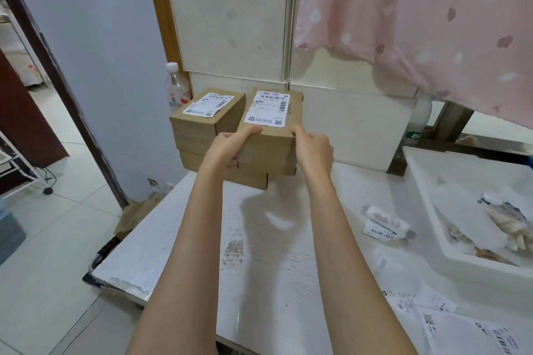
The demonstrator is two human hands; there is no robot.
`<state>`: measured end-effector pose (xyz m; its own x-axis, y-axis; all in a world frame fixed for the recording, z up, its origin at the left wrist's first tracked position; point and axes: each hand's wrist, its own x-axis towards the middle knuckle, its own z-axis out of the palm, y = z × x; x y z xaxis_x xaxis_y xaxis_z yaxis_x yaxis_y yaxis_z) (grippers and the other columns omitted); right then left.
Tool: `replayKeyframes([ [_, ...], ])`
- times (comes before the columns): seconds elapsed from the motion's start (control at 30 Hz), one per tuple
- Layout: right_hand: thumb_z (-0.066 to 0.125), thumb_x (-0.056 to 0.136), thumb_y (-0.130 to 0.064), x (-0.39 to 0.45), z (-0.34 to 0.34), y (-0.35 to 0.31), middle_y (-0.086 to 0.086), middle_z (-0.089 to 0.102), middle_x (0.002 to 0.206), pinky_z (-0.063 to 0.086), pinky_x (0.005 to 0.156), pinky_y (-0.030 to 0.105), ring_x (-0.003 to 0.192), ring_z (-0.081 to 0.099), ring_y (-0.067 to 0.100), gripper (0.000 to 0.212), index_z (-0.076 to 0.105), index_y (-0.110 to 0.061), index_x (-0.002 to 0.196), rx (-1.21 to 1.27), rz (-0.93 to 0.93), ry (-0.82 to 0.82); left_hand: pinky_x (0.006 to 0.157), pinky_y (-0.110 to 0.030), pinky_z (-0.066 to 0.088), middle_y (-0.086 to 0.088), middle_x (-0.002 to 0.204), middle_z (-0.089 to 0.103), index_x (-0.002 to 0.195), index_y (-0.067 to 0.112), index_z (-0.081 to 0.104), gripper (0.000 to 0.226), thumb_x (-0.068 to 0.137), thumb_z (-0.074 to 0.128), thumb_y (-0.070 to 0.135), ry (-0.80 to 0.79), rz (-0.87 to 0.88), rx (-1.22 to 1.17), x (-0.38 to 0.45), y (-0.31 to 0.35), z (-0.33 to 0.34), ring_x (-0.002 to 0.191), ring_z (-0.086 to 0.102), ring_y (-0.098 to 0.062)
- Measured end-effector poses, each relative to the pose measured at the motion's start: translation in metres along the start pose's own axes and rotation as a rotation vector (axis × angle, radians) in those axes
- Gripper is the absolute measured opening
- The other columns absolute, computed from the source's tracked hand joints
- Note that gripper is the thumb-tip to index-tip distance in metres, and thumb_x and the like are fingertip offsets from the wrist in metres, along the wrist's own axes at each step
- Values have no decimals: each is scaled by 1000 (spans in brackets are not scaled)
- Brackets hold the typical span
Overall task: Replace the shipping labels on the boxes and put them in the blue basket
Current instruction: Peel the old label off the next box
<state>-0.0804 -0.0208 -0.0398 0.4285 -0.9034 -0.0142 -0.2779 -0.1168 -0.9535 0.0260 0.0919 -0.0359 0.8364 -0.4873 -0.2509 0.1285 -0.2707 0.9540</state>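
Two stacks of brown cardboard boxes stand at the far end of the white table (277,253). The top box of the right stack (271,124) carries a white shipping label (269,108). My left hand (230,144) grips its near left corner, thumb on top. My right hand (313,147) grips its near right corner. The left stack's top box (206,115) also bears a white label (208,103). More boxes (230,173) lie under both. No blue basket is in view.
A white foam tray (427,190) with paper scraps sits at the right. A crumpled peeled label (385,225) and loose label sheets (467,328) lie on the table. A plastic bottle (176,86) stands behind the left stack. Pink curtain (418,23) hangs at upper right.
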Motion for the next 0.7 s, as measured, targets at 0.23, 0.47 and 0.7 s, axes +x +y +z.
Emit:
replayKeyframes([
  [0.23, 48, 85, -59, -23, -51, 23, -3, 60, 97, 37, 77, 33, 94, 54, 23, 42, 60, -20, 98, -134, 39, -68, 82, -36, 59, -5, 113, 67, 128, 23, 48, 56, 82, 75, 41, -331, -39, 231, -41, -14, 15, 94, 65, -20],
  [0.47, 64, 78, -60, -47, -90, 51, -2, 61, 92, 57, 86, 42, 95, 61, 23, 52, 62, -12, 99, -296, 76, -158, 90, -43, 58, -4, 118, 63, 123, 21, 55, 46, 85, 72, 41, -495, -89, 297, -77, -39, 26, 104, 66, -26],
  [0.7, 59, 76, -71, -71, -112, 83, 5, 66, 103, 60, 77, 41, 91, 67, 26, 69, 59, -10, 107, -332, 159, -229, 84, -42, 60, -4, 122, 60, 136, 16, 41, 91, 65, 85, 52, -567, -108, 404, -99, -62, 31, 105, 67, -24],
])
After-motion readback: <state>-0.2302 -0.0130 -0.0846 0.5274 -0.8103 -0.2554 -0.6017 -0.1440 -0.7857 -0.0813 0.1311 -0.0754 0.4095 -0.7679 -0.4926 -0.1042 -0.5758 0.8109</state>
